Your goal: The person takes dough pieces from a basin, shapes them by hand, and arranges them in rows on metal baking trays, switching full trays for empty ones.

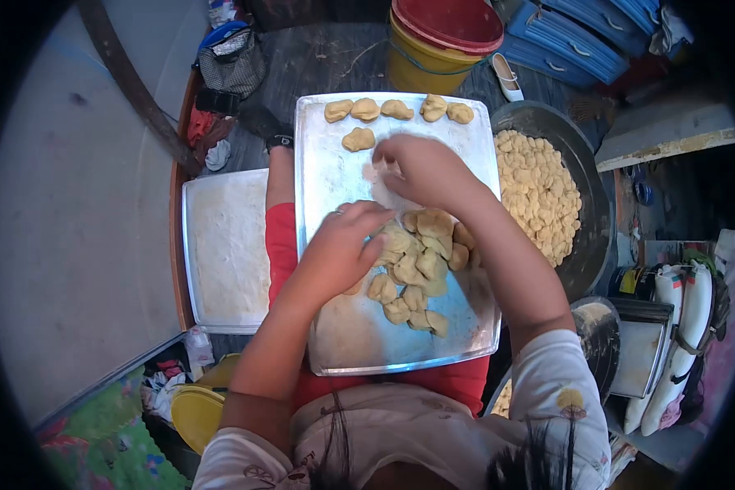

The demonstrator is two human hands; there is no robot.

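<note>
A metal tray [322, 175] rests across the lap. Along its far edge lies a row of several dough lumps [366, 110], with a single dough lump [358, 140] in front of them. A heap of dough pieces [416, 261] sits nearer my body. My left hand [343, 245] is at the heap's left side, fingers stretched out and thumb apart, fingertips at its edge. Over the tray's middle, my right hand [423, 169] is curled, close to the single lump and slightly blurred. Whatever may be between its fingers is hidden.
To the right, a large dark basin [600, 212] holds many dough pieces. A second metal tray [224, 253] lies at the left. Beyond the tray stand a yellow bucket [425, 65] with a red basin [457, 20] on top, a white shoe [507, 79] and blue drawers [567, 45].
</note>
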